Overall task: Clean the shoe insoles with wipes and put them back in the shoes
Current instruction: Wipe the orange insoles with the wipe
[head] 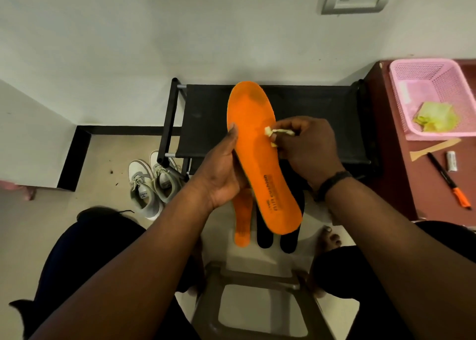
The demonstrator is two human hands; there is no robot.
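My left hand [221, 174] grips the orange insole [260, 159] by its long edge, toe at 12 o'clock, above a black fabric-topped rack [322, 123] that stands against the pale wall [154, 30]. My right hand [306, 149] pinches a crumpled yellowish wipe [270, 133] against the insole's smooth foam. Below lie another orange insole [243, 218] and two dark ones [288, 241]. Grey shoes [152, 182] sit on the floor at 9 o'clock. At 3 o'clock, a maroon table [422, 185] carries a pink mesh basket [404, 87].
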